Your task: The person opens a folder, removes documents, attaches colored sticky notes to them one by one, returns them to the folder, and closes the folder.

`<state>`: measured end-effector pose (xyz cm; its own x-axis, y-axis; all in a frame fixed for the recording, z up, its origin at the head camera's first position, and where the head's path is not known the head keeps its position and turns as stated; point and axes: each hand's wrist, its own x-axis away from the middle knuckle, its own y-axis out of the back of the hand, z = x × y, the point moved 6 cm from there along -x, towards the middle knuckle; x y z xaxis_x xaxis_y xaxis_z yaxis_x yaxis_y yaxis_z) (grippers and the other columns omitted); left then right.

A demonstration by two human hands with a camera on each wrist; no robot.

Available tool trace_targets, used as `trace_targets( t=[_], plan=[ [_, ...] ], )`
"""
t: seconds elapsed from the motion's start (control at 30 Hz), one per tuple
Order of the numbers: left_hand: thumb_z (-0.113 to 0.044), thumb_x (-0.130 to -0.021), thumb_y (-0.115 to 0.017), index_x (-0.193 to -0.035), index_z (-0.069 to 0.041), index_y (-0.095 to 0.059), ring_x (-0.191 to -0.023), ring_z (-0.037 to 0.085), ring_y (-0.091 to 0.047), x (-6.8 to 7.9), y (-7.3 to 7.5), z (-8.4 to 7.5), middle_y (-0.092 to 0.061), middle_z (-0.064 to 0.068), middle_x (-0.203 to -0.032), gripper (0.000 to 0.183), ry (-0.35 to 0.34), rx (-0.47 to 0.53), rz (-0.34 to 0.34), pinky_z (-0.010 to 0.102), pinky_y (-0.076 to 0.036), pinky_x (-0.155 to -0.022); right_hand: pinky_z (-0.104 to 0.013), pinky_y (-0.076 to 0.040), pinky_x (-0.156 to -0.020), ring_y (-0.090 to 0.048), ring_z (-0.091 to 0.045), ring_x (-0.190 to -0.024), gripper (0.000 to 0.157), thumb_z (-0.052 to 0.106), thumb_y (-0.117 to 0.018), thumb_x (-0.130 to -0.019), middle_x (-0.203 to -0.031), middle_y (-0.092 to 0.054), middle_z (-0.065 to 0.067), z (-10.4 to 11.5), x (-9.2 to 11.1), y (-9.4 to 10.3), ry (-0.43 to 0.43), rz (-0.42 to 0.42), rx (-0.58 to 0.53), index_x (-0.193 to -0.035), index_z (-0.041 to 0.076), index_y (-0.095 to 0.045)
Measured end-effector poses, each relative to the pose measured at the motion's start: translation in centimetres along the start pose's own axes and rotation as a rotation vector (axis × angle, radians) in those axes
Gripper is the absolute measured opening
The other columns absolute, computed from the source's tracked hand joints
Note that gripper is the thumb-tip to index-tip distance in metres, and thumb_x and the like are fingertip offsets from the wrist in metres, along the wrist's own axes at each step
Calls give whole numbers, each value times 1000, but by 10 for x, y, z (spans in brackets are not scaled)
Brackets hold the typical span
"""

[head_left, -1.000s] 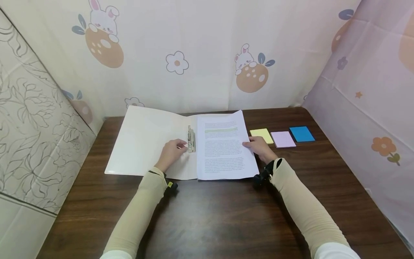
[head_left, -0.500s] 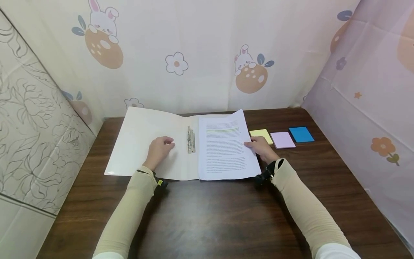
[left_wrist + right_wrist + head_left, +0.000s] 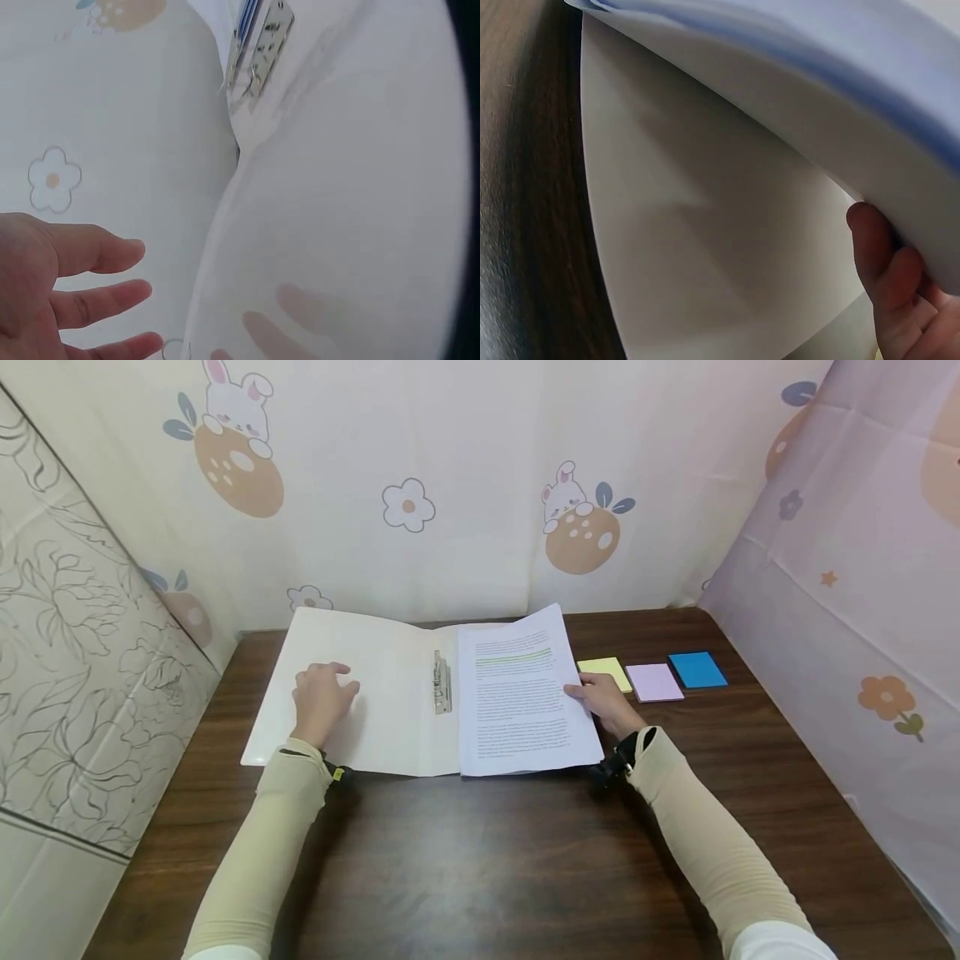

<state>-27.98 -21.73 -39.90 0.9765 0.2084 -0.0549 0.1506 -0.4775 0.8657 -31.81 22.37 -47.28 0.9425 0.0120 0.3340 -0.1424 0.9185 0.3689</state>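
Observation:
An open white binder [image 3: 386,693] lies on the table, with a metal clip mechanism [image 3: 442,683] near its spine. Over its right cover is a stack of printed paper [image 3: 517,714], some lines marked green on the top sheet. My right hand [image 3: 603,697] pinches the stack's right edge, thumb on top. The right wrist view shows the sheets lifted off the cover, with curled fingers [image 3: 874,247] under them. My left hand [image 3: 322,697] is above the left cover, holding nothing. Its fingers are spread and loosely bent in the left wrist view, their shadow falling on the cover.
Yellow [image 3: 604,672], pink [image 3: 655,682] and blue [image 3: 697,669] sticky-note pads lie in a row right of the binder, the yellow one just behind my right hand. The dark wooden table [image 3: 480,860] ends at a patterned curtain [image 3: 480,485] behind.
My left hand has moved left, away from the clip mechanism, and its fingers have spread. My right hand keeps its grip on the paper stack, whose top right corner rises slightly higher.

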Motion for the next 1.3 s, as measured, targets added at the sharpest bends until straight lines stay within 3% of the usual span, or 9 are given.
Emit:
trace_targets(
  t=[0.17, 0.63, 1.0, 1.3],
  plan=[
    [-22, -92, -58, -134, 1, -53, -129, 49, -35, -1, 13, 15, -42, 31, -140, 48, 69, -5, -16, 61, -29, -103, -24, -51, -69, -64, -10, -80, 44, 16, -53, -100, -124, -62, -23, 0, 0, -1, -7, 4, -4, -140, -1, -49],
    [-20, -92, -55, -141, 9, -37, -127, 55, -31, 4, 32, 54, -39, 40, -137, 60, 131, -38, 12, 64, -24, -101, -25, -52, -68, -65, -9, -79, 44, 17, -52, -100, -124, -62, -23, 0, 3, -4, -30, 13, -10, -140, 0, -49],
    [-24, -93, -55, -142, 10, -35, -121, 53, -41, 4, 33, 61, -43, 38, -134, 63, 170, -46, 27, 61, -31, -96, -25, -53, -69, -65, -11, -81, 42, 17, -52, -100, -125, -62, -23, -3, 2, -4, -39, 22, -16, -138, -1, -50],
    [-15, -89, -65, -143, 9, -36, -115, 47, -36, 0, 39, 57, -39, 37, -127, 66, 151, -10, -28, 56, -34, -94, -25, -52, -70, -65, -14, -86, 43, 19, -53, -100, -126, -62, -21, -4, 1, -4, -62, 14, -13, -139, 2, -50]
  ],
)
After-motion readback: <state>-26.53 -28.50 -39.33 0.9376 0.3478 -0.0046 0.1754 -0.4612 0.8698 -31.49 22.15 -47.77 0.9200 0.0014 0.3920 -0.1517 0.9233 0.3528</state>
